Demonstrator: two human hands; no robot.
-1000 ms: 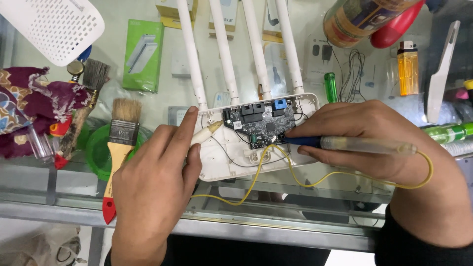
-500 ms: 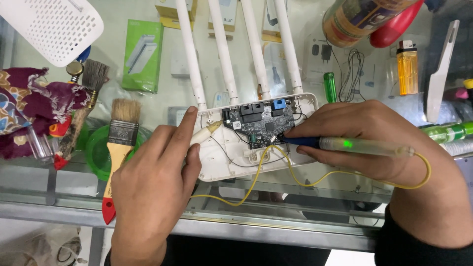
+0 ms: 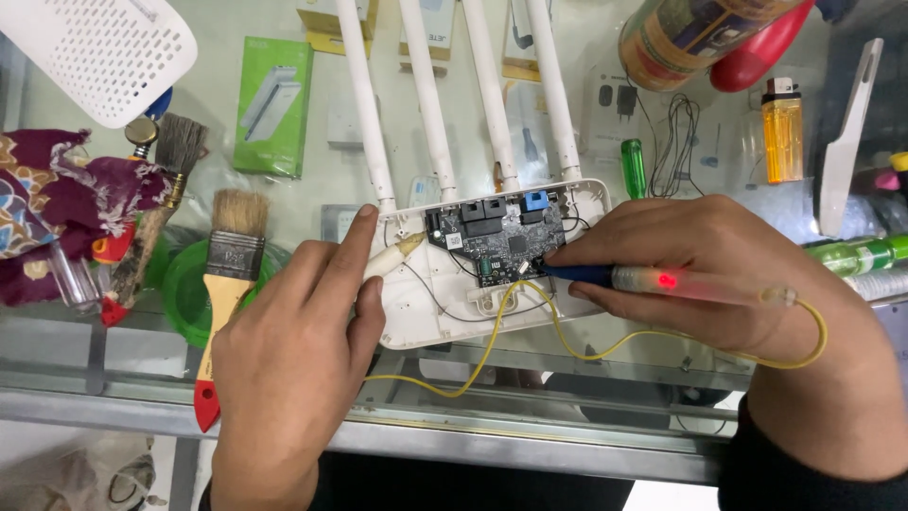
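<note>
So the whole thing sits on a glass counter (image 3: 567, 397) with a metal edge rail, smooth and see-through enough that boxed goods show underneath. Middle of it is the router (image 3: 492, 284), white matte plastic shell lying open with its lid already off, four long white antennas (image 3: 445, 95) fanning away from the person, so the opening-up part looks done and the board probing is what's in progress; closing it up would still be left, I'd guess. The left hand (image 3: 293, 350) lies flat on the shell's left end, not curled round anything, index finger stretched onto a cream-coloured probe tip (image 3: 392, 255). The right hand (image 3: 719, 274) is closed around a clear-bodied tester pen (image 3: 653, 280), dark blue at the nose, with a red light glowing inside, its point touching the lower right edge of the dark circuit board (image 3: 497, 237). A thin yellow wire (image 3: 530, 331) loops from the pen's tail under the shell and back toward the left side. Off to the left, well apart: a wood-handled paintbrush (image 3: 227, 284) with pale bristles and a red tip, a green plastic lid (image 3: 184, 293), a frayed patterned cloth (image 3: 57, 208). Far right there's a yellow lighter (image 3: 782, 132), small and translucent.
</note>
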